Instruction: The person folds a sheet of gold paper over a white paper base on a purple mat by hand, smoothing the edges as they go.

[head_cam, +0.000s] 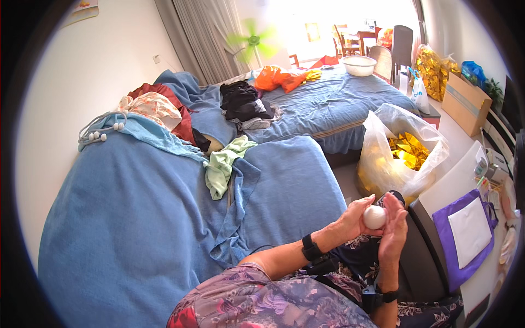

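A smooth white ball [374,217] sits between my two hands, over my lap. My left hand [354,217] cups it from the left, with the thumb along its upper side and fingers beneath. My right hand [394,225] presses its palm to the ball's right side, its fingers straight and pointing away from me. What the ball is made of cannot be told. Just beyond my hands stands a translucent plastic bag [404,180] holding folded gold foil pieces [408,149]. A dark object [396,197] shows partly behind my right fingertips.
To my left spreads a sofa under a blue cover [143,217], with a pale green cloth [223,168] on it. A purple bag [445,246] with a white sheet [469,231] lies on the table at right. Farther off are a white basin [359,65] and a cardboard box [465,104].
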`<state>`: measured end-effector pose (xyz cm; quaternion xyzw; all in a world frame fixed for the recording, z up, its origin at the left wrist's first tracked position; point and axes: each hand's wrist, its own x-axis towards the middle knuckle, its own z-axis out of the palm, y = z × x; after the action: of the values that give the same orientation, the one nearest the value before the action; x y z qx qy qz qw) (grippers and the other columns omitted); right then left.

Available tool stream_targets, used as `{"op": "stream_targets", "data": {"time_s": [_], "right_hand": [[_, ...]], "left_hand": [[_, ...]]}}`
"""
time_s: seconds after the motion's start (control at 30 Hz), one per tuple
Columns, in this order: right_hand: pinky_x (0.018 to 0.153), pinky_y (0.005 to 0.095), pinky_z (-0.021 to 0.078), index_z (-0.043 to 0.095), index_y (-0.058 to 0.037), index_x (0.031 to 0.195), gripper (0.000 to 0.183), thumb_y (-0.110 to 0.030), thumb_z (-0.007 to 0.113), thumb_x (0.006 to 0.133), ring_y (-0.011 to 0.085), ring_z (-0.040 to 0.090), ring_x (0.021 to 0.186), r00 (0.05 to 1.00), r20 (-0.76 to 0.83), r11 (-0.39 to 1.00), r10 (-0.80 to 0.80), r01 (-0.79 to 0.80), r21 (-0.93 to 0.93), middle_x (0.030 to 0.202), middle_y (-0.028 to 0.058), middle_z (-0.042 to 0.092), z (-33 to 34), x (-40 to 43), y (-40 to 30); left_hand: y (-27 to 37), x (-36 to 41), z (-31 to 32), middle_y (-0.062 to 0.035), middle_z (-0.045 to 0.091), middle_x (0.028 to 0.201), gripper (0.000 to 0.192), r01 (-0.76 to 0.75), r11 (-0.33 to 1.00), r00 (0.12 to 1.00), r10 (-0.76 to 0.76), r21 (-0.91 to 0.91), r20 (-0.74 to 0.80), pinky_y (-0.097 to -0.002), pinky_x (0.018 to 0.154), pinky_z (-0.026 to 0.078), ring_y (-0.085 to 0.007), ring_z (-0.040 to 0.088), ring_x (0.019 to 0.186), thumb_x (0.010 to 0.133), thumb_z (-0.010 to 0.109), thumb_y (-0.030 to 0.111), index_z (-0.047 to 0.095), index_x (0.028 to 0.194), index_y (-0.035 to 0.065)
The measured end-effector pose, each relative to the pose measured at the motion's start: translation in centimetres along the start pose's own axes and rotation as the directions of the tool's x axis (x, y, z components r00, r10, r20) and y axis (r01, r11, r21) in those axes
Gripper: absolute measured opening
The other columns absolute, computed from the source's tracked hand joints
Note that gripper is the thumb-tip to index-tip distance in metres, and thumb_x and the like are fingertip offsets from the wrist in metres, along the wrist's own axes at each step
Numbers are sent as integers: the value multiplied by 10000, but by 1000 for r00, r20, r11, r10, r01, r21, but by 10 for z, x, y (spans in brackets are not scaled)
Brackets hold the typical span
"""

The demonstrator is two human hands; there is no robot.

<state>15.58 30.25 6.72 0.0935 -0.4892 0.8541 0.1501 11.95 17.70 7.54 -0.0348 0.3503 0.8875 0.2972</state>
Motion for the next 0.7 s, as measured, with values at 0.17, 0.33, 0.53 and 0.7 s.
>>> {"op": "stream_targets", "data": {"time_s": [0.17, 0.33, 0.53, 0.7], "right_hand": [[1040, 375, 358, 517, 13, 1236, 568, -483, 423, 975, 246, 509, 1185, 983, -81, 982, 166, -157, 107, 1251, 140, 563, -10, -1, 10], [954, 483, 438, 546, -11, 1149, 518, -483, 459, 954, 305, 549, 1111, 829, -30, 728, 559, -473, 497, 1173, 165, 593, -51, 6, 34], [961, 514, 443, 500, -7, 1224, 560, -493, 432, 955, 342, 536, 1154, 767, 128, 432, 629, -481, 763, 1229, 182, 564, -40, 2, 40], [853, 456, 521, 551, -13, 1142, 492, -454, 412, 974, 294, 609, 1021, 816, -26, 594, 577, -397, 700, 1105, 144, 626, -61, 10, 26]], "left_hand": [[0, 1, -20, -105, 637, 894, 268, 10, 999, 987, -2, 51, -158, -419, 608, 570, -267, 665, 796, 941, 537, 328, 547, 1029, 76], [7, 12, -2, -118, 636, 858, 273, -353, 667, 846, 526, 656, -80, -374, 667, 540, -227, 655, 779, 926, 552, 280, 604, 962, 14], [-17, 12, 19, -213, 544, 1048, 281, -468, 41, 707, 617, 883, 346, -389, 826, 467, -345, 576, 958, 891, 596, 196, 573, 1018, -54], [-19, 17, 9, -144, 591, 973, 288, -430, 272, 762, 621, 861, 185, -338, 803, 489, -246, 591, 920, 916, 578, 210, 563, 1044, -47]]}}
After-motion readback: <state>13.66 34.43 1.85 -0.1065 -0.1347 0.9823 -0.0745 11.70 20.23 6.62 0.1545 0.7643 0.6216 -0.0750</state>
